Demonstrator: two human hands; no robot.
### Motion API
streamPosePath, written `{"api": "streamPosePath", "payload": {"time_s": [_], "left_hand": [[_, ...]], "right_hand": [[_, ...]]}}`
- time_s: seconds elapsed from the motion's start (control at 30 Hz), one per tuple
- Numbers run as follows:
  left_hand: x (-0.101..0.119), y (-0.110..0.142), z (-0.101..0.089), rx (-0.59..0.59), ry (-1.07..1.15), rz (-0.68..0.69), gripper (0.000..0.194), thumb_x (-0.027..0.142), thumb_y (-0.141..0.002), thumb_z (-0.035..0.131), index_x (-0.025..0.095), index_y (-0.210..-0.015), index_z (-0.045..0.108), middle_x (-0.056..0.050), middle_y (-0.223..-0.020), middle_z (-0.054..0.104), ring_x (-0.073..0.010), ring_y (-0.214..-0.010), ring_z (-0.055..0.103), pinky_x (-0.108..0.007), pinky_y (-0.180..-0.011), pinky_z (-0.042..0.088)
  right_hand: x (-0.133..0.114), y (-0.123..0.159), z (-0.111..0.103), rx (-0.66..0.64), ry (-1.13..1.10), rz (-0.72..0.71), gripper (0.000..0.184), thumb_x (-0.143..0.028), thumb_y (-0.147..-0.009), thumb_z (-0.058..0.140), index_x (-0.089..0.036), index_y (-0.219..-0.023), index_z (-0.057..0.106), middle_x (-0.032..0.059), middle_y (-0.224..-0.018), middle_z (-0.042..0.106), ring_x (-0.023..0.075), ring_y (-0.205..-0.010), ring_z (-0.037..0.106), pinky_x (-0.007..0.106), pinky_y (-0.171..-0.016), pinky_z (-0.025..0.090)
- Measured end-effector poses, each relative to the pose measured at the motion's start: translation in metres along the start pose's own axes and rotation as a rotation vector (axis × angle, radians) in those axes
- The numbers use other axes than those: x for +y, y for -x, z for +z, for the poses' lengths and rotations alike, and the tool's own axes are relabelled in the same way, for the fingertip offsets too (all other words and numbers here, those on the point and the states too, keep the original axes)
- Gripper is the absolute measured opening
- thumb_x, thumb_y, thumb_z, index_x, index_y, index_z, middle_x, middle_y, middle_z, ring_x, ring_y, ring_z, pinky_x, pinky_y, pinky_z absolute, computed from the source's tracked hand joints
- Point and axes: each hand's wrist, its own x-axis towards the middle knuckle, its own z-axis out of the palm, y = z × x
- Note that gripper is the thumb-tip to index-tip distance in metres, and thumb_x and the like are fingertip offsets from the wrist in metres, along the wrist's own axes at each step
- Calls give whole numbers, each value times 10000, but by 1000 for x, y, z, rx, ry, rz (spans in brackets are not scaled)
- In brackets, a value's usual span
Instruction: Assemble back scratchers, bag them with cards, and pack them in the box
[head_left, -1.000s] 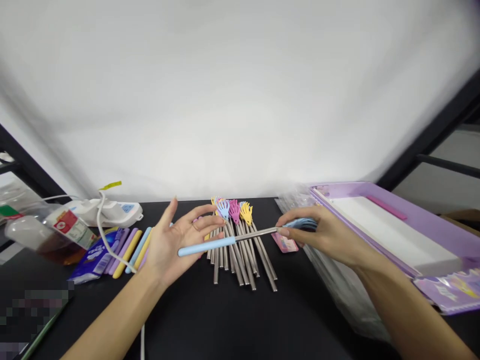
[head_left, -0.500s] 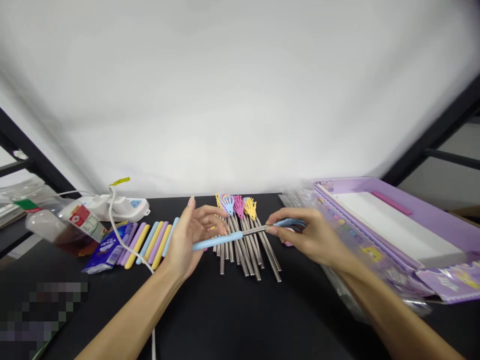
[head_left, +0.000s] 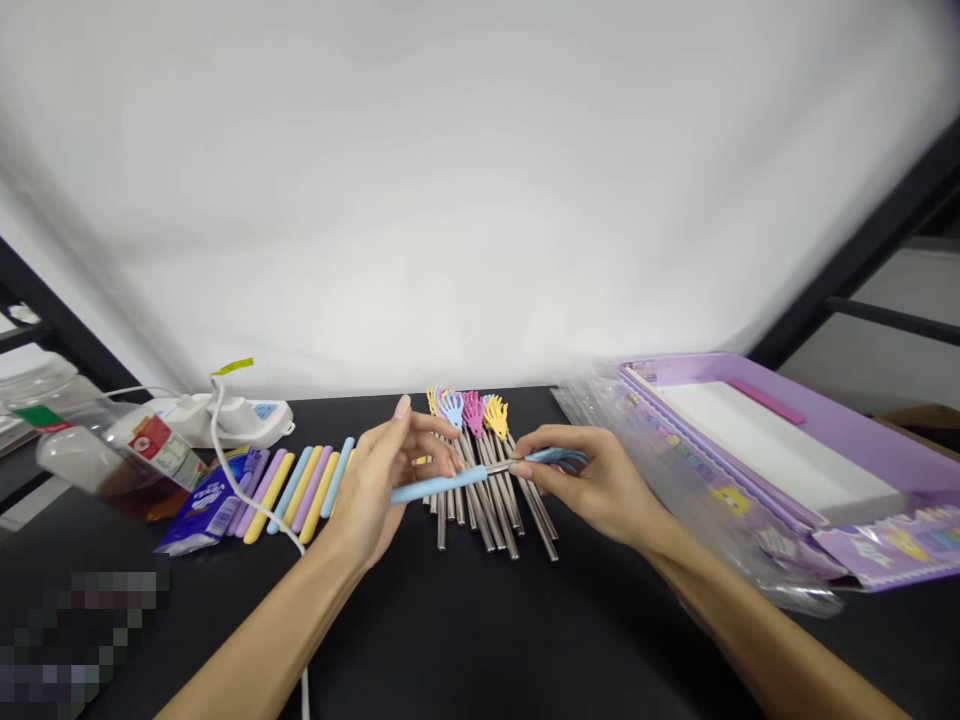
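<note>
My left hand (head_left: 382, 475) is closed on a light-blue tube-shaped handle (head_left: 439, 486), thumb raised and fingertips resting on its top. The metal rod of a blue back scratcher (head_left: 559, 457) enters the handle's right end, with a short length of rod showing. Near the scratcher's head, my right hand (head_left: 592, 480) pinches that rod. Behind and below the held piece lies a pile of metal rods (head_left: 491, 520). Hand-shaped heads top them, among them a blue one (head_left: 451, 408), a magenta one (head_left: 474, 412) and a yellow one (head_left: 496, 416).
Left of my hands lie several purple, yellow and blue handles (head_left: 304, 490), crossed by a white cable (head_left: 225, 450). A blue tissue pack (head_left: 210, 500), a bottle (head_left: 112, 460) and a power strip (head_left: 262, 422) are further left. At right sit a purple box (head_left: 750, 540) and clear plastic wrap (head_left: 600, 400).
My right hand has moved left, closer to my left hand. Less bare rod shows between the handle and my right fingers. The whole view has shifted slightly.
</note>
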Motion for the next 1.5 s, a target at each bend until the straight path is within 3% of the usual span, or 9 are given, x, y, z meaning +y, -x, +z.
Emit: {"api": "streamPosePath", "payload": {"time_s": [0.2, 0.37, 0.47, 0.6, 0.87, 1.1, 1.23, 1.37, 1.5], "left_hand": [[1, -6, -4, 17, -23, 68, 481, 536, -961, 522, 141, -827, 762, -97, -828, 718, -220, -831, 672, -317, -766, 558], [5, -8, -20, -105, -637, 186, 322, 428, -864, 720, 181, -1062, 781, -64, -841, 746, -178, -672, 642, -260, -601, 489], [3, -7, -23, -163, -843, 313, 276, 326, -859, 742, 238, -1117, 784, -55, -921, 776, -191, -716, 670, -279, -698, 505], [-3, -7, -20, -155, -886, 413, 205, 269, -887, 704, 278, -1063, 809, -62, -984, 791, -243, -867, 712, -298, -791, 502], [-3, -5, -13, -83, -838, 405, 142, 277, -865, 726, 230, -950, 829, -47, -804, 776, -197, -637, 625, -276, -610, 419], [3, -3, -6, -67, -881, 440, 181, 323, -898, 686, 219, -956, 822, -51, -828, 773, -195, -657, 621, -281, -621, 407], [-2, -2, -9, -83, -855, 415, 179, 324, -896, 687, 233, -974, 821, -52, -861, 776, -193, -661, 617, -281, -633, 412], [-6, -4, -17, -195, -1029, 467, 246, 328, -930, 650, 275, -1133, 779, -46, -878, 765, -175, -657, 600, -277, -664, 408], [-6, -4, -20, -161, -1219, 636, 292, 351, -937, 639, 275, -1194, 754, -58, -818, 732, -177, -653, 582, -289, -678, 389]], "right_hand": [[-4, -5, -11, 0, -19, 16, 224, -427, -803, 779, -207, -842, 763, 35, -781, 709, 139, -591, 581, 273, -519, 481], [-5, -6, -24, 107, 35, 70, 241, -446, -829, 743, -208, -866, 749, -11, -609, 604, 107, -461, 484, 254, -419, 407], [-4, -5, -26, 70, 19, 69, 249, -450, -833, 740, -203, -868, 745, -1, -637, 621, 119, -493, 524, 254, -434, 431], [-3, -3, -19, 17, 1, 47, 234, -439, -848, 729, -207, -878, 742, 21, -713, 668, 135, -559, 575, 259, -476, 471], [-5, -2, -13, 110, 41, -85, 202, -413, -860, 729, -212, -863, 728, 47, -808, 713, 169, -660, 652, 266, -501, 481], [-10, -2, -15, 163, -5, -65, 204, -416, -834, 750, -215, -865, 736, 44, -817, 726, 165, -628, 644, 269, -488, 489], [-11, 0, -15, 106, 48, -68, 198, -420, -849, 734, -222, -856, 742, 41, -804, 729, 169, -640, 654, 274, -510, 503], [-8, -1, -16, 71, 59, -49, 219, -443, -852, 730, -225, -871, 742, 40, -794, 724, 167, -634, 651, 266, -487, 494], [-6, -2, -16, 59, 36, -18, 240, -457, -849, 730, -219, -883, 735, 38, -798, 720, 167, -655, 656, 257, -490, 490]]}}
